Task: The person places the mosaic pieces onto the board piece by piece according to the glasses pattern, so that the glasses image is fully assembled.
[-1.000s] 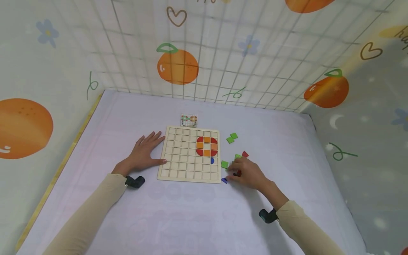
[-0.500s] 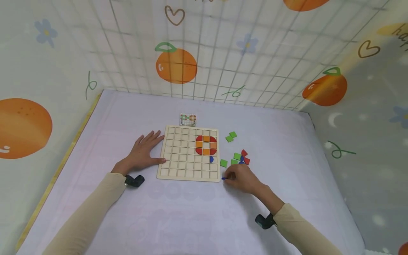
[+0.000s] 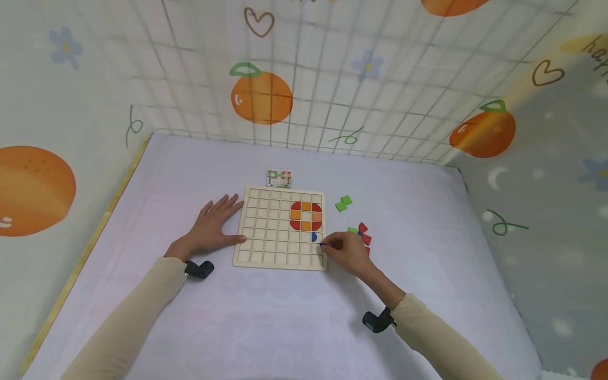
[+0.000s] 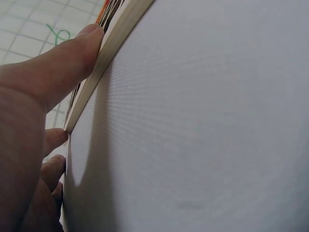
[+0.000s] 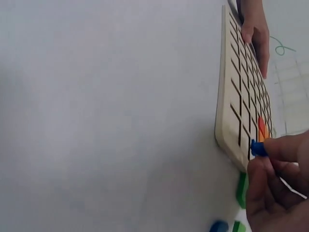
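A wooden grid board [image 3: 266, 243] lies on the lilac cloth. It holds a ring of red and orange pieces [image 3: 306, 216] and one blue piece [image 3: 314, 237] just below the ring. My left hand [image 3: 214, 224] lies flat at the board's left side, its thumb [image 4: 72, 63] against the board's edge [image 4: 116, 43]. My right hand [image 3: 330, 245] pinches a small blue piece [image 3: 322, 244] over the board's right edge, near the lower cells. In the right wrist view the blue piece [image 5: 258, 148] shows between thumb and fingertips beside the board [image 5: 236, 96].
Loose green pieces [image 3: 343, 203] and red pieces [image 3: 364, 233] lie right of the board. A small pattern card [image 3: 279, 178] sits behind it. Printed padded walls close in the back and both sides. Another blue piece [image 5: 218, 225] lies on the cloth.
My right hand picked up the blue piece near the board's front right corner and carried it up and left to the board's right edge. The left hand stayed put.
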### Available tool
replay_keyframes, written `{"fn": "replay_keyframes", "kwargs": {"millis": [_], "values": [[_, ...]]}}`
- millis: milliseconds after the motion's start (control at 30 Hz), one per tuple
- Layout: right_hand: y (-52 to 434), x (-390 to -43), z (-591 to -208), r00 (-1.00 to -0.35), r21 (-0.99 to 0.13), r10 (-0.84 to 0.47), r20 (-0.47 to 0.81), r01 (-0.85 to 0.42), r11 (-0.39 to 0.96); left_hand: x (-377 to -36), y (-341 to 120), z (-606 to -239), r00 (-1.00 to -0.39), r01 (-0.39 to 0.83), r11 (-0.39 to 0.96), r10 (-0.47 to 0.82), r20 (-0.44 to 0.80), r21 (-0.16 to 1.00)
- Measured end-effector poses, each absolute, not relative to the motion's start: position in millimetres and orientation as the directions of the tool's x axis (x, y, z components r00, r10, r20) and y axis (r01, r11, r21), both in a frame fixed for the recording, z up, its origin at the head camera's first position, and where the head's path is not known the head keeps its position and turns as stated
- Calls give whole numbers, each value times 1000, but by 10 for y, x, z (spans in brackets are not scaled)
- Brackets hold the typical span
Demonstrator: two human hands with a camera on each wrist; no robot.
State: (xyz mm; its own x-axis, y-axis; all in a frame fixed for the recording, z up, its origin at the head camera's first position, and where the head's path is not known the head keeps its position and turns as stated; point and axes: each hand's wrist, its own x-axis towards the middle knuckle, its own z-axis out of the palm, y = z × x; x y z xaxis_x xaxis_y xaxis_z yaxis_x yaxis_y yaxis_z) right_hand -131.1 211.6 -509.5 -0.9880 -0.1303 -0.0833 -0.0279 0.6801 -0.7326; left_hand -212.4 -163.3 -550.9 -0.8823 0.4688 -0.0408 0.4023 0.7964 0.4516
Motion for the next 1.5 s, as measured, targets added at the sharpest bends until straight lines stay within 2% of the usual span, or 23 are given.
{"fn": "replay_keyframes", "kwargs": {"millis": [133,500,733,933,1067,1200,1500], "values": [[2012,-1344,-5126,-989,-734,-87,-123,32,678,-2134,-1634,-5510,-881,404,797,471,-44,448],[1867,-1362,-5108,-993,-671,-30,-118,58,739,-2130,-1630,-5502,-882,398,802,469,-54,446],[1868,-1365,-5044,-976,-606,6,-217,139,783,-2132,-1622,-5496,-879,405,799,474,-52,446],[1929,-1377,-5060,-967,-630,-3,-254,163,759,-2131,-1630,-5509,-880,404,797,473,-48,449],[2061,-1361,-5045,-977,-639,1,-213,140,756,-2124,-1639,-5530,-879,406,793,474,-43,454],[2272,-1344,-5022,-992,-596,19,-125,90,798,-2121,-1644,-5544,-879,408,790,475,-36,458],[2716,-1263,-5062,-995,-493,97,-34,102,864,-2134,-1646,-5545,-879,410,791,476,-35,454]]}}
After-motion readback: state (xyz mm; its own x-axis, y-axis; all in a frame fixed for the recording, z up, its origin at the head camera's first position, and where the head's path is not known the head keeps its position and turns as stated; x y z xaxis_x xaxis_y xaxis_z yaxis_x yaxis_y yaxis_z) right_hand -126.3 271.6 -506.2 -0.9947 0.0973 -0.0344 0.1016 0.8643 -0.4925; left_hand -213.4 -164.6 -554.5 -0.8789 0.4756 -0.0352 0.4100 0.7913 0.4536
